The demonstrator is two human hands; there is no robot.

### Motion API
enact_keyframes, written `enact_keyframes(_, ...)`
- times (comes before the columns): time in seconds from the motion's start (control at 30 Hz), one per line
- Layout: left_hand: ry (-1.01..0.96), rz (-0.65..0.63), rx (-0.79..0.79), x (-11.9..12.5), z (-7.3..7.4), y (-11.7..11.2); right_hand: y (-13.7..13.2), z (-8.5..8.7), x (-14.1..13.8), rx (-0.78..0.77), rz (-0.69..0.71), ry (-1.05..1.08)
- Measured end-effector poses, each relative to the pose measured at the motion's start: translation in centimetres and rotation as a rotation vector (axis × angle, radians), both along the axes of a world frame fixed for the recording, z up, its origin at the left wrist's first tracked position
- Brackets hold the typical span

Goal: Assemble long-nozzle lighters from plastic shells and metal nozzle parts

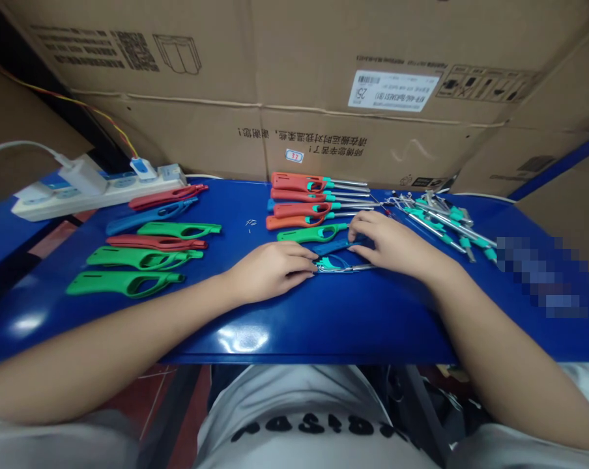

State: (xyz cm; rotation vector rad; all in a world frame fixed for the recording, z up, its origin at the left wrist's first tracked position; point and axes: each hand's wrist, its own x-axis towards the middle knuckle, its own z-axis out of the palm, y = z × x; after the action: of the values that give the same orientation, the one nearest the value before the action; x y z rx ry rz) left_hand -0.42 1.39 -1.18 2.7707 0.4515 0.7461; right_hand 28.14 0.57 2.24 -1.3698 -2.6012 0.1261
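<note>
Work is proceeding at the centre of the blue table, a glossy painted surface throwing bright reflections. The left hand is lying palm down with its fingers extended, fingertips touching the teal insert, a moulded plastic part with a steel tube projecting to the right; whether this hand is gripping cannot be told. The right hand is arched over the blue shell, a slim plastic lighter body, with its fingers curled down onto it and apparently holding it. Shell and insert are lying together on the table, between the hands and partly hidden by them.

A green lighter is lying just beyond the fingers of the right hand. Smooth red lighters are stacked farther back, their steel nozzles pointing right. Loose steel-and-teal inserts are piling up on the right of the table. Long green lighters are lying on the left, with a white power strip behind them. Corrugated cartons are standing along the back edge.
</note>
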Motion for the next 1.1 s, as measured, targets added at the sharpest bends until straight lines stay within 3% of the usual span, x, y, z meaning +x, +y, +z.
enact_keyframes(0.2,-0.16,0.061,0.164,-0.3,1.6,0.2,-1.2,1.2,-1.3,-0.081,-0.083,0.401)
enact_keyframes(0.33,-0.117,0.106,0.28,-0.6,2.2,0.5,-1.9,0.9,-2.9,-0.463,-0.102,0.726)
enact_keyframes(0.43,-0.05,0.076,0.272,-0.8,2.0,0.7,-2.0,0.5,-3.5,-0.691,-0.124,0.846)
enact_keyframes(0.5,-0.024,0.059,0.25,-0.9,1.9,0.8,-1.9,0.4,-3.5,-0.684,-0.115,0.833)
enact_keyframes(0.67,0.049,0.064,0.216,-1.1,1.6,0.9,-1.6,0.5,-2.7,-0.256,0.073,0.521)
enact_keyframes(0.77,0.093,0.056,0.203,-1.2,1.7,1.1,-1.5,0.7,-2.2,-0.154,0.128,0.363)
enact_keyframes(0.93,0.117,0.088,0.207,-1.4,1.8,1.5,-1.6,2.0,-0.6,-0.156,0.013,0.236)
enact_keyframes(1.1,0.139,0.087,0.191,-1.5,1.8,1.6,-1.4,2.9,1.0,-0.406,-0.073,0.105)
